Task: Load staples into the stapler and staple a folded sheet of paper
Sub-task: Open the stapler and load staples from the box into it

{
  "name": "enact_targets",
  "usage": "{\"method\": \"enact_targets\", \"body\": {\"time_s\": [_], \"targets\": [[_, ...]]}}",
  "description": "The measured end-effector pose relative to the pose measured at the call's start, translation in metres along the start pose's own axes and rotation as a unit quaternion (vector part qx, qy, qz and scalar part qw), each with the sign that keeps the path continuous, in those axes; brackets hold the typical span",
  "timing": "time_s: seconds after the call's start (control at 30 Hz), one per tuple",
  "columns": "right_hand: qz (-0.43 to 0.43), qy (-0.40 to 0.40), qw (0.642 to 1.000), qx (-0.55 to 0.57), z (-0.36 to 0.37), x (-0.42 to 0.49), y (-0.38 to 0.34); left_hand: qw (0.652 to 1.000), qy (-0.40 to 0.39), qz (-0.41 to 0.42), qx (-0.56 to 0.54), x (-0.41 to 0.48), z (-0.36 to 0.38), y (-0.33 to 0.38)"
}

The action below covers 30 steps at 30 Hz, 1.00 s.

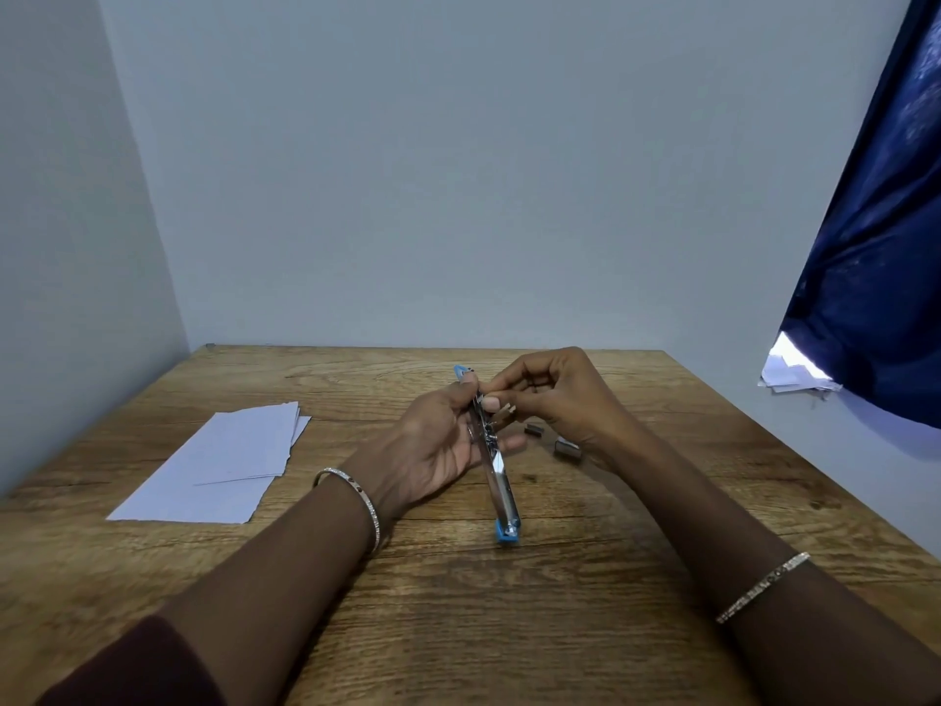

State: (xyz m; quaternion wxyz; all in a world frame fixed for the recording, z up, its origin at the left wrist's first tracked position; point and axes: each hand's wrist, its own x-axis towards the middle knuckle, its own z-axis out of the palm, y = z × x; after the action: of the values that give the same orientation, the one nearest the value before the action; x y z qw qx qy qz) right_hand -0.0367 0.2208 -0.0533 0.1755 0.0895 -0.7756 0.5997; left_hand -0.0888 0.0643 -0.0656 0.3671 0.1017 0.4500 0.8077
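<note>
Head view: stapler (493, 453) opened out long, gripped in left hand (442, 453) above mid-table (458, 629). Right hand (562, 400) pinching a small staple strip (507, 411) beside its rail. Loose staples (565, 447) just right. Paper (224, 463) well left, near wall edge. Bare wood toward near edge.
</note>
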Motion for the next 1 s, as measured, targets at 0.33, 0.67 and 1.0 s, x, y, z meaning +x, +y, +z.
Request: {"method": "enact_targets", "body": {"time_s": [0.33, 0.67, 1.0], "targets": [[-0.001, 0.011, 1.000, 0.011, 0.0041, -0.0020, -0.0021, 1.000, -0.023, 0.001, 0.008, 0.0030, -0.0043, -0.0002], [0.067, -0.025, 0.997, 0.020, -0.0003, -0.0014, -0.0017, 1.000, -0.016, -0.011, 0.014, -0.0010, -0.0026, 0.0006], [0.226, -0.008, 0.971, 0.074, -0.0001, -0.0017, -0.0063, 0.997, -0.045, -0.050, 0.041, 0.0040, -0.0090, -0.0036]]}}
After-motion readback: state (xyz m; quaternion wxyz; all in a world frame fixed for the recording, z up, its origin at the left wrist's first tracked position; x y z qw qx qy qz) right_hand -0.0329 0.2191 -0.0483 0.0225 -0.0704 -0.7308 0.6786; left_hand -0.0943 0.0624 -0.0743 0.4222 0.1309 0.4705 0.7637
